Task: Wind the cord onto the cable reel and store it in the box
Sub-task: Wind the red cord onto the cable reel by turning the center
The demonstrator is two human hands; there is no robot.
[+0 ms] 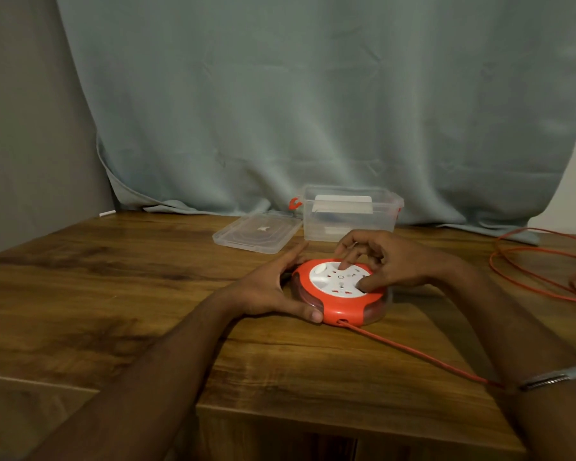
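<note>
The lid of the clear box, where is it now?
In the head view the lid lies flat on the wooden table, just left of the open clear box and behind the orange cable reel.

Bare table [113, 294] at nine o'clock of the reel [341, 294], box [350, 212] and lid [256, 232] blocking twelve, cord [542, 261] loops cluttering three.
</note>
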